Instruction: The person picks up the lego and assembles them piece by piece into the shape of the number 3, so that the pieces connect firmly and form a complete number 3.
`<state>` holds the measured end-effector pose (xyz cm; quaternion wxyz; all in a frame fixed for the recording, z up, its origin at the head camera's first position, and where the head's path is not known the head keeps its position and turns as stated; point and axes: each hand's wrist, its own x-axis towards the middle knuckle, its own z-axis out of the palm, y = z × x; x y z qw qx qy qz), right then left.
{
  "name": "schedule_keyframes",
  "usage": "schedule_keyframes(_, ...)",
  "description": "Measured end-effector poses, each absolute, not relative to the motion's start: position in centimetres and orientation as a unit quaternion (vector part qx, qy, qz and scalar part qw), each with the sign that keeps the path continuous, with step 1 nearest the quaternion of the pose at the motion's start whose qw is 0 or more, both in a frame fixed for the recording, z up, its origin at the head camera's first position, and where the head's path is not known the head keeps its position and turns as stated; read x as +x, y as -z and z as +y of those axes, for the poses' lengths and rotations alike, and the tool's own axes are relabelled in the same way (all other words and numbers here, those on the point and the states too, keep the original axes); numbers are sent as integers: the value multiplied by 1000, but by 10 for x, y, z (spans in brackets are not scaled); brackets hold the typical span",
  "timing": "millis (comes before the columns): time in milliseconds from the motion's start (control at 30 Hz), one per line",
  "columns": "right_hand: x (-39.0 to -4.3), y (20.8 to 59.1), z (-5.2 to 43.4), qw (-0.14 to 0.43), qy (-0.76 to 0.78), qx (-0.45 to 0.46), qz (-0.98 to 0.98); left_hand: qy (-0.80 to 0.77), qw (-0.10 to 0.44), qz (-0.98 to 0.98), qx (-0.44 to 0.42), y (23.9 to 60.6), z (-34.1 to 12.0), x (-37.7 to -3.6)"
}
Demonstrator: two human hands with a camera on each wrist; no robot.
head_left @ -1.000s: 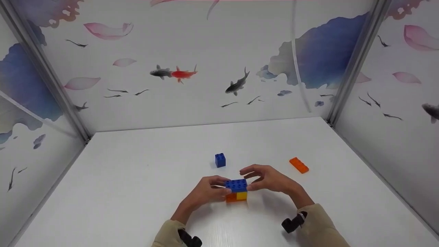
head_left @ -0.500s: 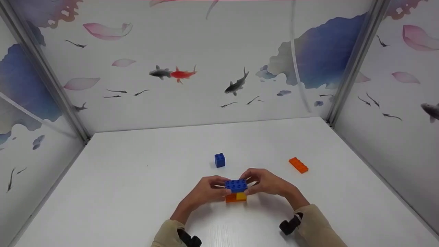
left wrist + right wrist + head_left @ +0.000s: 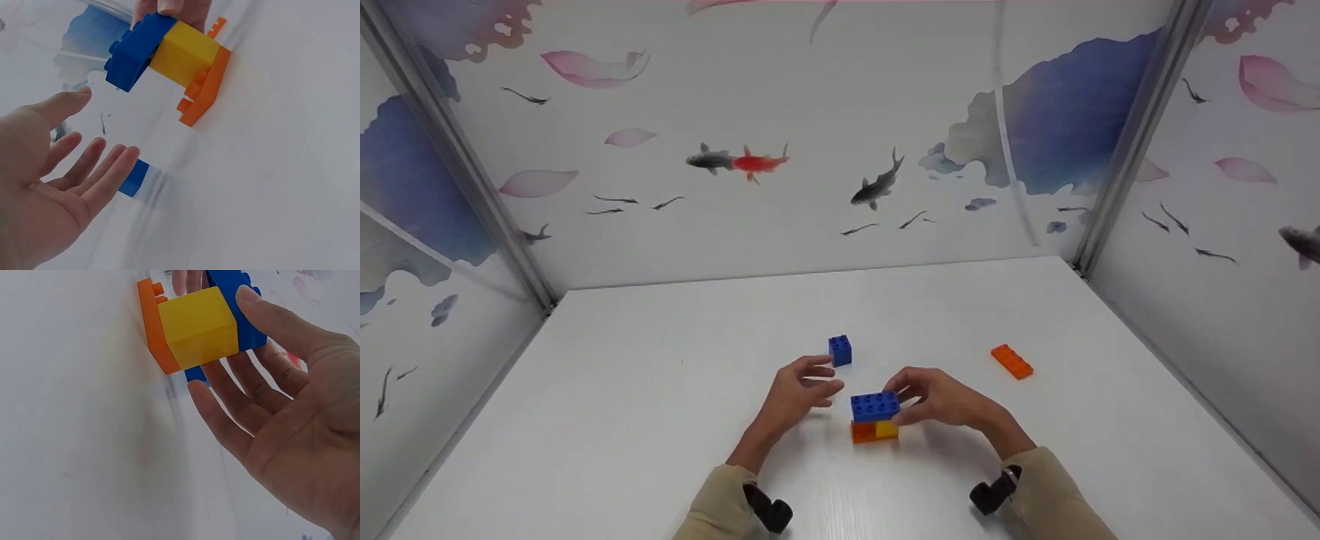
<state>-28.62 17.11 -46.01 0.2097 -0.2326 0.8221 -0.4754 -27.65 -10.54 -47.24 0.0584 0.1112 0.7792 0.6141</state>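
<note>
The long blue brick (image 3: pixel 875 406) was held by the right hand (image 3: pixel 941 397), its right end being pinched between the thumb and the fingers. The thumb was placed near the studded face; the fingers were extended behind the brick. The left hand (image 3: pixel 801 386) was positioned to the left of the stack, clear of it, with the fingers loosely spread, the thumb set apart and nothing grasped.

The stack was located on the white table (image 3: pixel 697 360), between the hands. Its base was formed by an orange plate (image 3: pixel 214 93), on whose right part a yellow block (image 3: pixel 199 323) was mounted. The long blue brick was carried on top of the yellow block, its left portion being left to overhang the studs of the orange plate. Whether the top joint was fully seated could not be determined.

A small blue block (image 3: pixel 840 351) was stood upright behind the stack, just beyond the left fingertips; contact with them could not be confirmed. A loose orange plate (image 3: pixel 1012 361) was laid flat, studs up, at the far right, well apart from the stack. The table was bordered by a rear wall (image 3: pixel 810 90) printed with fish and petals.
</note>
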Motion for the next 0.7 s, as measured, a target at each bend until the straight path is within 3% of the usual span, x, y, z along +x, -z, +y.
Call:
schedule_keyframes(333,-286,459,173,208,474,-230,824,-588,5,808,46,474,-97,-304)
schedule_keyframes(700,-284,459,171,209,473,-227,825,-585,-3,811,-20,477,-89,-329)
